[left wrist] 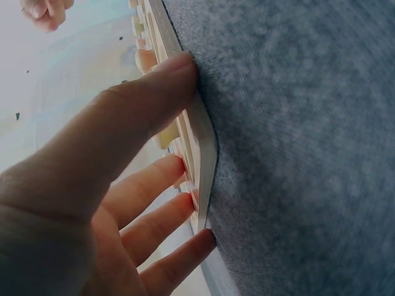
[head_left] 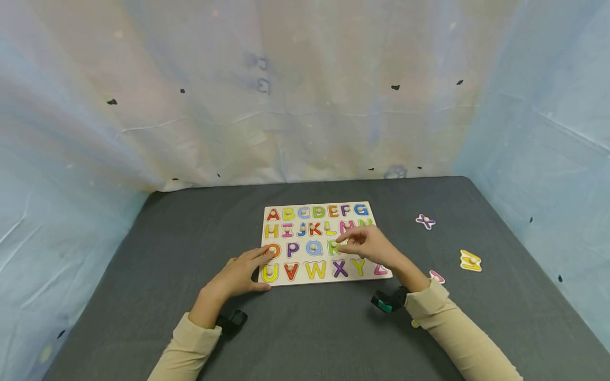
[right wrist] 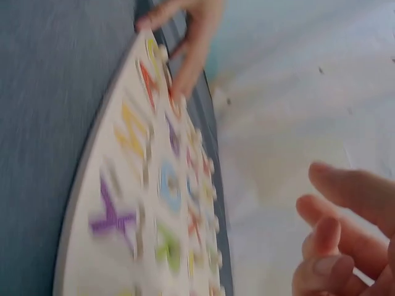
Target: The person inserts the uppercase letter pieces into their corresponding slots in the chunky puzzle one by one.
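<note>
A wooden alphabet puzzle board (head_left: 305, 259) with coloured, knobbed letters lies flat on the table. My left hand (head_left: 244, 271) rests at its near left corner, fingers spread and fairly straight. The thumb (left wrist: 154, 92) touches the board's edge, and one finger reaches the orange O (head_left: 272, 251). Raised over the right part of the board, my right hand (head_left: 369, 244) has loosely bent fingers with nothing between them. The green R (head_left: 333, 247) shows beside its fingertips in the head view. This hand and wrist hide some letters at the board's right side.
Loose letter pieces lie to the board's right: a purple X (head_left: 425, 221), a yellow W (head_left: 471, 261) and a pink piece (head_left: 436, 276) partly behind the right forearm. A yellow-green piece (head_left: 415, 323) peeks out by the right sleeve. A pale curtain (head_left: 305, 106) hangs behind the table (head_left: 200, 222).
</note>
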A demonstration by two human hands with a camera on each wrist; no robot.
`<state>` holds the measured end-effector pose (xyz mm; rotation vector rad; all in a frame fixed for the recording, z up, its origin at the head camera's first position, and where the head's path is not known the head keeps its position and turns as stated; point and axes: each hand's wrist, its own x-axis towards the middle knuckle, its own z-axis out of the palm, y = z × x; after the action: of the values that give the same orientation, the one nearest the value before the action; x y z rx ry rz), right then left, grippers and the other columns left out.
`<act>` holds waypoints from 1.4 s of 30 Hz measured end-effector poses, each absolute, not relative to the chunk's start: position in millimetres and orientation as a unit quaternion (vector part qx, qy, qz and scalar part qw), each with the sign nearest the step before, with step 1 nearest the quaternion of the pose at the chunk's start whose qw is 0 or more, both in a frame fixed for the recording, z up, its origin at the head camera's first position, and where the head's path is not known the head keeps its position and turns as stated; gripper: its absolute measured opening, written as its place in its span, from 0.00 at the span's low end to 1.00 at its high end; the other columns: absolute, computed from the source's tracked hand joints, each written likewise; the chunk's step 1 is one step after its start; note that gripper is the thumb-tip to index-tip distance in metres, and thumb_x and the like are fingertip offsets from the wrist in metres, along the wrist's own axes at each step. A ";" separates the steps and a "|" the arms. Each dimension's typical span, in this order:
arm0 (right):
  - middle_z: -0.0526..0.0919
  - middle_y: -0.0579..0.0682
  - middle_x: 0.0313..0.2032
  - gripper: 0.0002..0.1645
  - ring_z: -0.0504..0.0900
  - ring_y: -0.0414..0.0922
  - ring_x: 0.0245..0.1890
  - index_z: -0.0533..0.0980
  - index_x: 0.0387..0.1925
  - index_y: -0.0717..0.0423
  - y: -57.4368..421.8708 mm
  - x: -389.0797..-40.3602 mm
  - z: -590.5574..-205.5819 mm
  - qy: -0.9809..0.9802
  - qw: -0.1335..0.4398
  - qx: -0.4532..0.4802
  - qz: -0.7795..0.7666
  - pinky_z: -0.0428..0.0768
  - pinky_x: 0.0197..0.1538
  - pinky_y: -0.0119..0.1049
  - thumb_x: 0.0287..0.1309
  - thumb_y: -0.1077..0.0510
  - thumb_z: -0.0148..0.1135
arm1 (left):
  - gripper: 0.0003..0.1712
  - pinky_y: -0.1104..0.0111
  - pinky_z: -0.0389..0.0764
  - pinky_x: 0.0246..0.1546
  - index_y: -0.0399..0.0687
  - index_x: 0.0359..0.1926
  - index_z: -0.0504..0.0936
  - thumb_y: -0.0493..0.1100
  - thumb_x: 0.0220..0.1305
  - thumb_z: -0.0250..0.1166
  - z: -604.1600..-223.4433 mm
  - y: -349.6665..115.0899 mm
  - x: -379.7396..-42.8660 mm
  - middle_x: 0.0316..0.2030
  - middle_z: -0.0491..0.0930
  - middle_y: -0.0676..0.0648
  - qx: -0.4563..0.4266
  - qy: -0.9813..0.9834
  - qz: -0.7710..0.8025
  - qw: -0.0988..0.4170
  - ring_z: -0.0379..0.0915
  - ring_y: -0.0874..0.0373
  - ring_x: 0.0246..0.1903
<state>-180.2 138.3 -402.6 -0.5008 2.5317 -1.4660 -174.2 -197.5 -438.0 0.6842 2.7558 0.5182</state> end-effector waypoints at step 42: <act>0.73 0.33 0.18 0.11 0.68 0.37 0.19 0.83 0.44 0.53 390.0 -120.9 -439.7 0.919 -0.028 -0.007 -0.394 0.67 0.24 0.34 0.62 0.57 0.61 | 0.45 0.37 0.61 0.63 0.50 0.71 0.65 0.51 0.53 0.73 -436.9 -196.8 -173.7 0.74 0.58 0.44 0.236 0.947 0.177 0.128 0.57 0.41 0.72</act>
<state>-120.9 390.0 -439.7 -0.0233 2.9381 -1.2603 -173.7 -196.8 -436.9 0.6861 2.7536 0.5149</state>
